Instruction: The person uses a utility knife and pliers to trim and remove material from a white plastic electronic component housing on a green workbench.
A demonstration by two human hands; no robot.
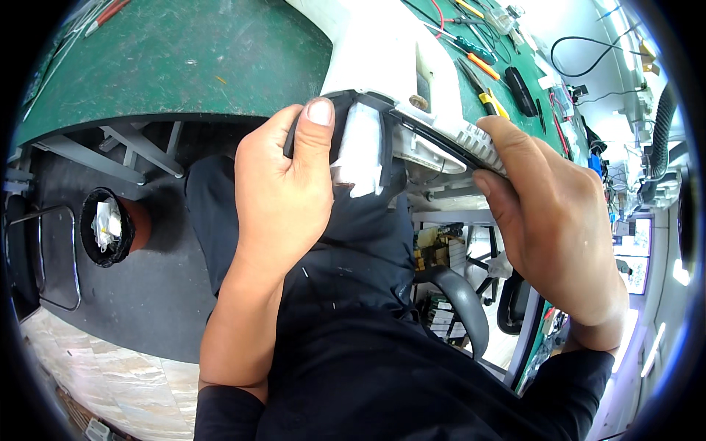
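White plastic housing (373, 55) sits in both hands, overhanging the green table's (184, 70) near edge.
Left hand (283, 180) curls partly closed round its black end piece (340, 117), thumb on top; right hand (555, 202) nearly closed, pinching ribbed section (476, 143) and dark strip (441, 140) between thumb and fingers. Farther back, toward the table's right edge, lie yellow-handled pliers (493, 104), black oblong case (521, 91), orange-handled tool (484, 67), green-handled screwdriver (476, 50).

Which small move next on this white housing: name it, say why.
Probably a gentle squeeze by the right hand on the white housing's ribbed end, the left hand bracing: the right thumb and forefinger straddle that end, and the left thumb lies against the dark collar.
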